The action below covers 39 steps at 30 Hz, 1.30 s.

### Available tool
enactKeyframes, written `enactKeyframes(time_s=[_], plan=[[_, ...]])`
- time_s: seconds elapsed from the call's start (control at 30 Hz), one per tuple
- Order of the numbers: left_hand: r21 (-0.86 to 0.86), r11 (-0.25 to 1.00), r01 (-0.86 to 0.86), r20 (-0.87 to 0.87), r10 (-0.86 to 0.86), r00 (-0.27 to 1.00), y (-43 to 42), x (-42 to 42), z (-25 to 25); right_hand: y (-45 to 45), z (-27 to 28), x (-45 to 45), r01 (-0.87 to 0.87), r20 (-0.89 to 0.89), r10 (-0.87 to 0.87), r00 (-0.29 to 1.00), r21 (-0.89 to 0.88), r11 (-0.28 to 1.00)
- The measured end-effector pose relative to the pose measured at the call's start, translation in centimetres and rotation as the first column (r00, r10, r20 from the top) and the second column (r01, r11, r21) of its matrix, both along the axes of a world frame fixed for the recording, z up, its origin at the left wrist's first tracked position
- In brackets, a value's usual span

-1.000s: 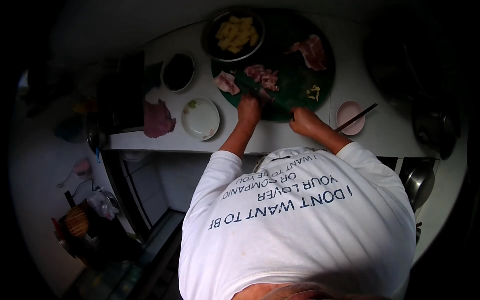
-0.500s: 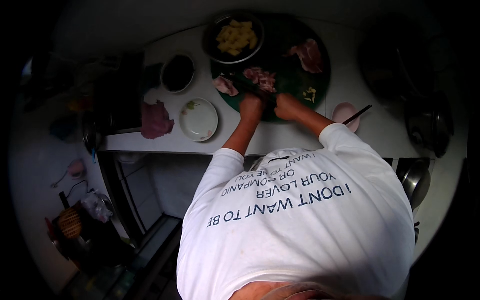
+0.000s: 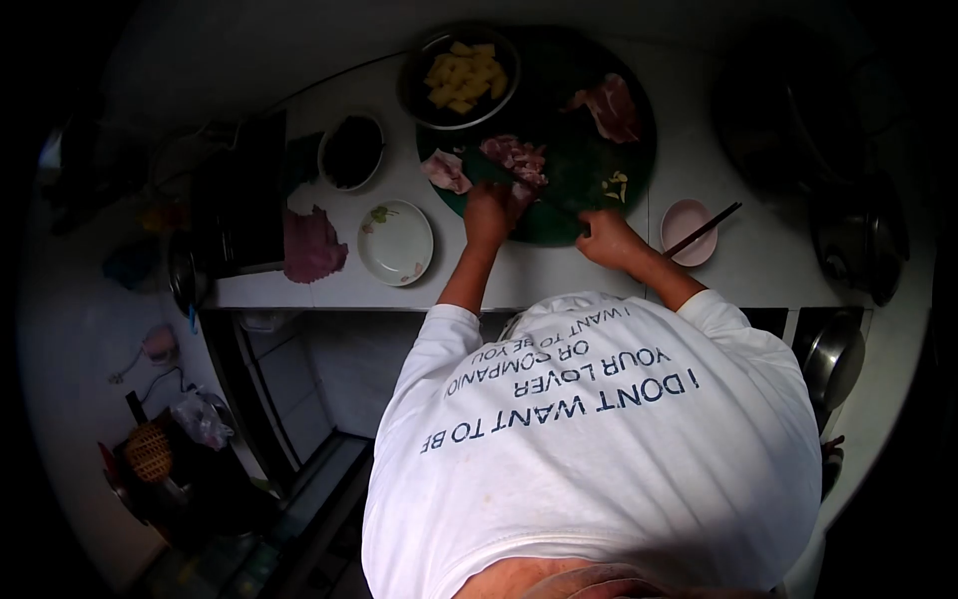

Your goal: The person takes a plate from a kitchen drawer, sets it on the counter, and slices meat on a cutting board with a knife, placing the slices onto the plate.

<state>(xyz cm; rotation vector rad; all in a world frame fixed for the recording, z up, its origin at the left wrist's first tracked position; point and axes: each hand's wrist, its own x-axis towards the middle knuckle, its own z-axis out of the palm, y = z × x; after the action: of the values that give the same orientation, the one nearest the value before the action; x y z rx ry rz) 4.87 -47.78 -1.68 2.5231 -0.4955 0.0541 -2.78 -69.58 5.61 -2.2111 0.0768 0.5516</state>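
On the round green cutting board [image 3: 589, 175], my left hand [image 3: 488, 214] is closed at the near edge, its fingers on a piece of meat [image 3: 522, 194]. My right hand [image 3: 609, 240] is a fist at the board's front right, around the handle of a knife [image 3: 561, 210]. The dark blade points left toward the meat and barely shows against the board. A pile of cut meat [image 3: 514, 157] lies just beyond my left hand. Left of it sits a pale, fatty piece [image 3: 446, 171]. A larger slab of raw meat [image 3: 613, 108] rests at the back right, with small garlic-like bits [image 3: 615, 186] nearer.
A metal bowl of yellow chunks [image 3: 466, 78] overlaps the board's back left. To the left are a bowl of dark contents [image 3: 352, 152], a white plate [image 3: 395, 243] and a pink cloth [image 3: 314, 245]. A pink bowl [image 3: 689, 232] with chopsticks [image 3: 705, 230] stands right.
My right hand has moved right, away from my left hand, with the knife. My left hand has shifted slightly left, and the piece of meat by its fingers shows more clearly.
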Motion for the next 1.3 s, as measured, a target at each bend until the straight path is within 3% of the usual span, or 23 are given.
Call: enactKeyframes(time_s=[0.17, 0.3, 0.5, 0.57, 0.67, 0.77, 0.87, 0.97, 1.07, 1.2, 1.3], plan=[[-0.069, 0.994, -0.082, 0.034, 0.085, 0.996, -1.4, -0.9, 0.1, 0.6, 0.0, -0.4, -0.090, -0.037, 0.086, 0.996, -0.140, 0.986], [-0.040, 0.992, -0.116, 0.094, 0.119, 0.988, -2.3, -1.4, -0.1, -0.2, 0.2, -0.2, -0.133, -0.132, 0.118, 0.984, -0.116, 0.984], [0.148, 0.986, -0.078, 0.061, 0.069, 0.996, -2.6, -1.5, -0.7, -2.2, -0.1, 0.6, -0.173, -0.105, 0.170, 0.980, -0.024, 0.985], [0.117, 0.991, -0.064, 0.052, 0.058, 0.997, -2.3, -1.4, -0.6, -2.6, 0.0, 1.3, -0.233, -0.115, 0.227, 0.967, -0.040, 0.972], [0.103, 0.992, -0.080, 0.049, 0.075, 0.996, -1.9, -1.3, -1.3, -2.2, -0.4, 3.3, -0.216, -0.350, 0.200, 0.915, -0.007, 0.976], [0.110, 0.989, -0.100, 0.029, 0.097, 0.995, -1.7, -1.0, -1.1, -0.5, 3.1, 5.8, -0.161, -0.492, 0.145, 0.859, 0.009, 0.987], [0.088, 0.994, -0.065, -0.006, 0.066, 0.998, -2.0, -0.9, -1.2, 1.3, -1.2, 7.0, -0.306, -0.214, 0.281, 0.935, -0.093, 0.947], [0.074, 0.994, -0.080, 0.000, 0.080, 0.997, -2.3, -1.2, -1.1, 3.5, -1.8, 7.8, -0.295, -0.152, 0.276, 0.949, -0.121, 0.948], [0.033, 0.993, -0.116, 0.009, 0.116, 0.993, -2.1, -1.4, -0.5, 3.4, -4.0, 6.3, -0.218, 0.034, 0.220, 0.975, -0.056, 0.974], [-0.059, 0.989, -0.139, 0.058, 0.142, 0.988, -1.3, -0.9, -0.8, 1.2, -3.2, 3.5, -0.215, -0.064, 0.208, 0.976, -0.148, 0.965], [-0.034, 0.990, -0.137, -0.006, 0.137, 0.991, -1.2, -0.8, -2.1, 0.1, -2.8, 2.3, -0.192, -0.104, 0.178, 0.979, -0.142, 0.971]])
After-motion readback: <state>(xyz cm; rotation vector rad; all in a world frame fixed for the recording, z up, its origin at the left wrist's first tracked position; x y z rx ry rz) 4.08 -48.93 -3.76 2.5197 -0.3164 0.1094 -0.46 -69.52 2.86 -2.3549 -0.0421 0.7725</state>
